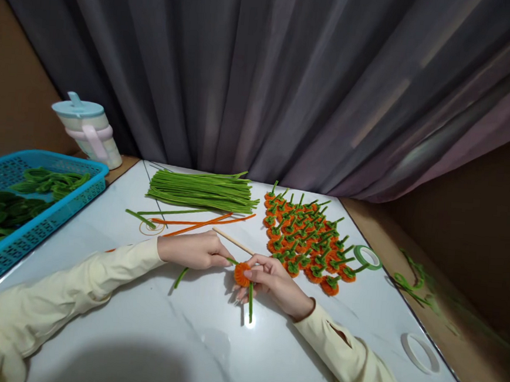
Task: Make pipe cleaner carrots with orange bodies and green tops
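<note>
Between the thumb and fingers of my right hand point(280, 284) is a small round orange pipe-cleaner pumpkin point(242, 275). A green pipe cleaner point(250, 308) hangs down beside it toward me. My left hand point(197, 249) pinches a green strand that runs to the top of the pumpkin, and a green end point(181, 277) sticks out below that hand. Whether both green ends belong to one strand is hidden. Just behind the hands lies a thin wooden stick point(231, 240). Many similar orange pumpkins with green stems point(306, 239) stand grouped to the right.
A bundle of green pipe cleaners point(202, 190) lies at the back, with loose orange ones point(190, 223) before it. At left are a blue basket point(60, 200) of green pieces and a lidded cup point(90, 128). Green tape point(368, 257) and a white ring point(420, 353) lie right.
</note>
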